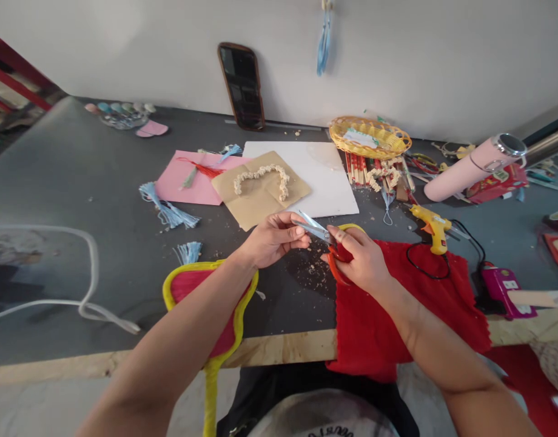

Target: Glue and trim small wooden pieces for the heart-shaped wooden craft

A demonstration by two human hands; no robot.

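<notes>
Plainly, scissors [327, 237] in right grip [363, 258], parted blades [316, 230] beside left grip [279, 235].

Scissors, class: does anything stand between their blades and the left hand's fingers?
Nothing visible does. The scissors, held in the right hand, have their blades right at the fingers of the left hand; whether those pinch anything, I cannot tell.

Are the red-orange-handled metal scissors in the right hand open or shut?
Open, partway: the red-orange-handled metal scissors, held in the right hand, show two silver blades parted in a narrow V near the left hand.
</notes>
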